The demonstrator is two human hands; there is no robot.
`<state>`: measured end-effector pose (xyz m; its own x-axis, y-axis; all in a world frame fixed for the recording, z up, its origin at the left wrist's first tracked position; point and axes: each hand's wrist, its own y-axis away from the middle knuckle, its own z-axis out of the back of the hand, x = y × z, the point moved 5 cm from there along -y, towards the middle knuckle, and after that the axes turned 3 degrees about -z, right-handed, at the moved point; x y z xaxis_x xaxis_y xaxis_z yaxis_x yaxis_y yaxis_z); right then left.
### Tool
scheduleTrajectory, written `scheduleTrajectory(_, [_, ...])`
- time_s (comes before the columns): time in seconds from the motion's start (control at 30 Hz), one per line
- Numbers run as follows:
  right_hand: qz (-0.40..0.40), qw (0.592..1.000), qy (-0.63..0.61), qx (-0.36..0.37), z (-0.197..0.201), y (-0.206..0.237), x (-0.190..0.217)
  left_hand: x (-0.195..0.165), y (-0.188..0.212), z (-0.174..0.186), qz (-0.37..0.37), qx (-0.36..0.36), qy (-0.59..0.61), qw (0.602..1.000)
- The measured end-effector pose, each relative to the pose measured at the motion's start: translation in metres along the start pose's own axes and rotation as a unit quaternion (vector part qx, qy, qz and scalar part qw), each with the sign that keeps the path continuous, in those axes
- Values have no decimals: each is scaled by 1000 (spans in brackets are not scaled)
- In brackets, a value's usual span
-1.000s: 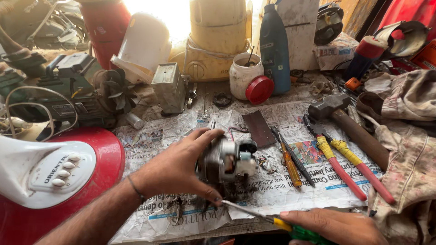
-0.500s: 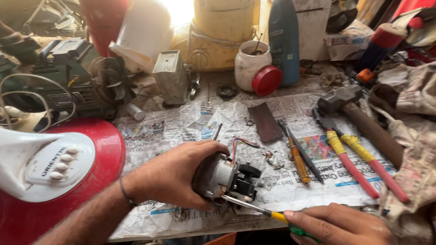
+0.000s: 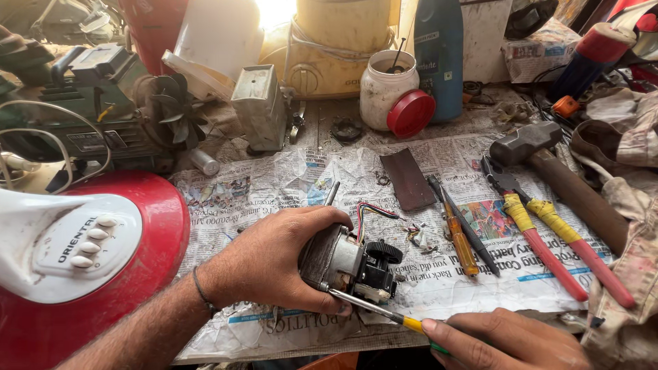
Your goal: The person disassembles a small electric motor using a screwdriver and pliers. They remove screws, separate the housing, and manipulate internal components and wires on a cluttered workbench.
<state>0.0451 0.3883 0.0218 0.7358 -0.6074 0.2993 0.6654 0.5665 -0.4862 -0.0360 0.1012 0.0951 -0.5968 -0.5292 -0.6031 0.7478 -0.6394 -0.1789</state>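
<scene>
At the workbench's (image 3: 439,144) front edge, the left hand (image 3: 274,264) grasps a small motor (image 3: 349,264) while the right hand (image 3: 504,342) clenches a screwdriver (image 3: 373,310) touching it.

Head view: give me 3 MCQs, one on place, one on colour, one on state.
1. Where does the hammer lie?
A. right side of the newspaper
B. on the red fan base
C. inside the jar

2. What colour is the lid leaning on the white jar?
A. blue
B. red
C. green

3. What does the left hand hold?
A. nothing
B. pliers
C. small motor

Answers: 1 A, it lies beside the pliers; 2 B, plainly red; 3 C, fingers wrap it while the right hand applies a screwdriver.
</scene>
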Motion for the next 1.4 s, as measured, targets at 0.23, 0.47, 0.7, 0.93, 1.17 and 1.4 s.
scheduleTrajectory(0.23, [19, 999, 30, 4, 1, -4, 1, 0, 0, -1, -4, 2, 6, 1000])
scheduleTrajectory(0.47, [112, 962, 249, -16, -9, 8, 20, -6, 0, -1, -60, -9, 1, 998])
scheduleTrajectory(0.7, [169, 951, 252, 61, -34, 36, -20, -9, -1, -7, -3, -4, -1, 1000])
scheduleTrajectory(0.93, [-148, 915, -189, 325, -49, 18, -65, -9, 0, -7, 4, -15, -6, 1000])
scheduleTrajectory(1.17, [-361, 730, -497, 299, -45, 0, -42, -9, 1, -5, -9, -14, -7, 1000])
scheduleTrajectory(1.4, [-256, 884, -210, 331, -37, -10, -54, -8, -2, -2, -37, -12, 7, 999])
